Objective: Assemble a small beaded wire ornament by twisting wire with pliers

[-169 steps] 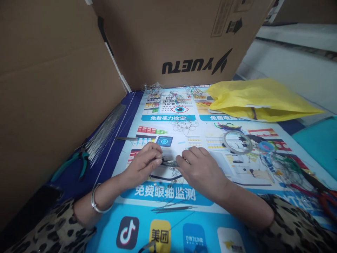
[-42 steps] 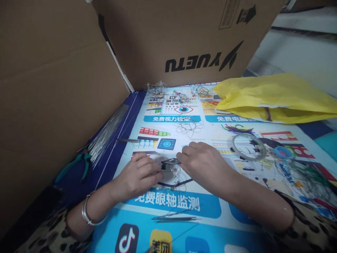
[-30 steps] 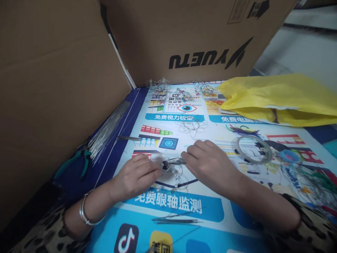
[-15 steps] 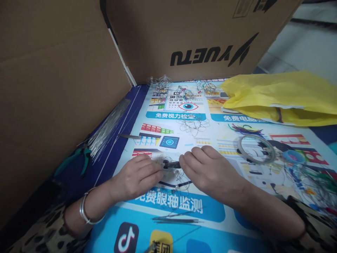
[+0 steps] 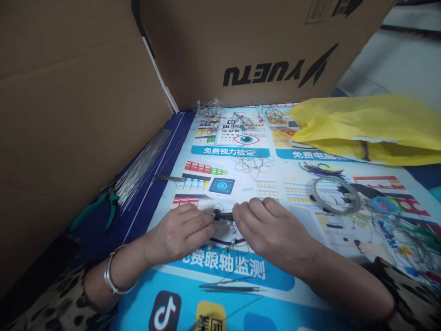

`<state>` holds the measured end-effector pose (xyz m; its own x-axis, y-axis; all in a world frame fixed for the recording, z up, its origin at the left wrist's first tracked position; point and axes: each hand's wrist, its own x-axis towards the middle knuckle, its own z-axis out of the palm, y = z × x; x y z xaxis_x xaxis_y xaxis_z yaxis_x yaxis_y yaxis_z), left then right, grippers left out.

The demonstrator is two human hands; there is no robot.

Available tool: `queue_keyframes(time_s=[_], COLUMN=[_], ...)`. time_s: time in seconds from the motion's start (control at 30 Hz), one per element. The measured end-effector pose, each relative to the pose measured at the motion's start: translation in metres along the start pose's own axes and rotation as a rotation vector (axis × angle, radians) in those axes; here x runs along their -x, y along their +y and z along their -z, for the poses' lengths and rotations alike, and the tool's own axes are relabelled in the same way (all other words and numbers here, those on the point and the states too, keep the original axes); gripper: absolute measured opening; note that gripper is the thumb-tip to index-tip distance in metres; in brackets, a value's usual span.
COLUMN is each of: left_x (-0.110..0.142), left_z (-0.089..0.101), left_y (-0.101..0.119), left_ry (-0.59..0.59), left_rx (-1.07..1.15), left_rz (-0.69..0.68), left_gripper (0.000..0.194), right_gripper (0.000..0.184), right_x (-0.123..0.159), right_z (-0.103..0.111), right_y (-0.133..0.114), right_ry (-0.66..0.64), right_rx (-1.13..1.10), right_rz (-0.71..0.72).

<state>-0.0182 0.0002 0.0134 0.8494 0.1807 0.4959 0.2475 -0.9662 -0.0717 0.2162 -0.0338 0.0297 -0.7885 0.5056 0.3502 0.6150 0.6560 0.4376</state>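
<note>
My left hand [image 5: 181, 232] is closed, thumb and fingers pinching one end of a beaded wire piece [image 5: 231, 242]. Its thin loops and small pale beads hang below, between the hands. A dark, slim length, like bundled wire [image 5: 225, 216], runs from the left fingertips into my right hand [image 5: 272, 227]. That hand is closed around its other end, knuckles up. Whether a tool is inside the right fist is hidden. Below the hands lie several dark straight wires [image 5: 230, 288] on the printed sheet [image 5: 165, 276].
Teal-handled pliers [image 5: 98, 211] and a bundle of straight silver wires [image 5: 141, 168] lie left. Wire loops [image 5: 253, 163] and tangles lie behind. On the right are a tape roll [image 5: 336, 195], coloured wires [image 5: 322, 169] and a yellow bag [image 5: 365, 128]. Cardboard walls [image 5: 193, 50] enclose the back and left.
Both hands keep hold of the wire piece; my right fist has turned slightly and moved in close to the left fingertips. The view has shifted, so the surroundings sit differently in frame.
</note>
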Motion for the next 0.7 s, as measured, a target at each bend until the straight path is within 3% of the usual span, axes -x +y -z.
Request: queue_keyframes(time_s=[0.7], left_x=[-0.0015], left_z=[0.0003], left_y=[0.0026], left_ry=[-0.029], left_rx=[0.001], left_rz=[-0.029], left_gripper=[0.009], right_gripper=[0.019], right_x=[-0.0017], right_z=[-0.0012], right_y=[-0.0029], right_ry=[0.028], right_rx=[-0.026], right_rz=[-0.042])
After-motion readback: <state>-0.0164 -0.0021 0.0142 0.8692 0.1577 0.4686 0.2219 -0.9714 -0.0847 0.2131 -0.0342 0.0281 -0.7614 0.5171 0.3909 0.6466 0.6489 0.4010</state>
